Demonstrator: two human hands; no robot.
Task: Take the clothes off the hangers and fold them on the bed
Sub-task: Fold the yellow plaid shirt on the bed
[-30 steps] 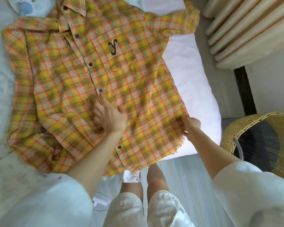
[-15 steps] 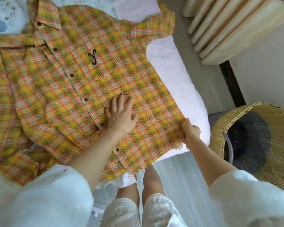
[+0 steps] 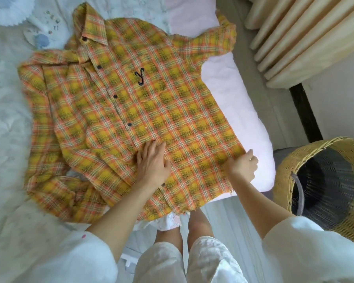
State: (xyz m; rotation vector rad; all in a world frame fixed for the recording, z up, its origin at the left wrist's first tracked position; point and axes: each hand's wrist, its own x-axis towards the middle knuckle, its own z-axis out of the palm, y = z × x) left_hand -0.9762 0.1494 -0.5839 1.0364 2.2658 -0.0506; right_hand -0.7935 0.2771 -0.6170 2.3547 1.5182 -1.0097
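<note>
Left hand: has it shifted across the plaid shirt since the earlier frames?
Yes. The left hand slid from left of the button placket to its right, toward the right hand gripping the plaid shirt at its hem corner.

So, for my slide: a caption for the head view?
Left hand flat on a plaid shirt on the bed, right hand gripping its edge.

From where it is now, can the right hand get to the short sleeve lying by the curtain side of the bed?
Probably yes. The right hand pinches the plaid shirt at its hem corner, and only flat shirt and bare bed lie between it and the sleeve. It would need to release the hem and stretch far forward.
</note>
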